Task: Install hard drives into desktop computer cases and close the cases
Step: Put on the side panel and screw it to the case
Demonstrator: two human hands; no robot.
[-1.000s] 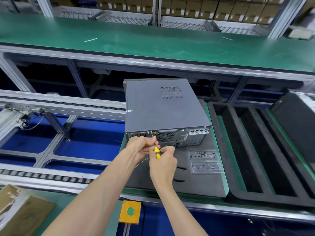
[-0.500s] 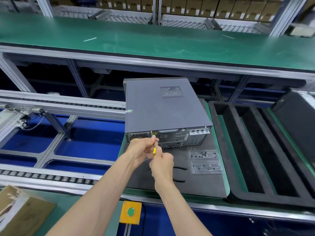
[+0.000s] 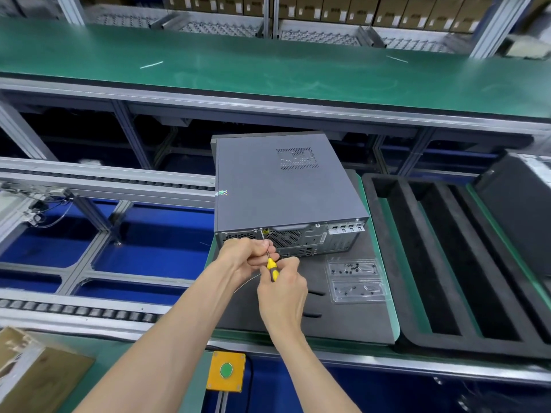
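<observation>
Head view: a person's right hand (image 3: 282, 289) grips the yellow-and-black handle of a small screwdriver (image 3: 272, 269), while the left hand (image 3: 250, 254) pinches its thin metal shaft, tip at the upper rear edge of a closed grey metal desktop computer case (image 3: 283, 186). Compared with a second ago, the hands and tool sit almost unchanged, the right hand slightly turned. The case lies flat on a black foam pad (image 3: 343, 317), rear panel facing the person, long axis running away from them. Just right of the hands, a clear plastic tray of small dark screws (image 3: 356, 278) rests on the pad. Beyond the case runs a green conveyor belt (image 3: 268, 70); right of it, black foam channels (image 3: 441, 263)
</observation>
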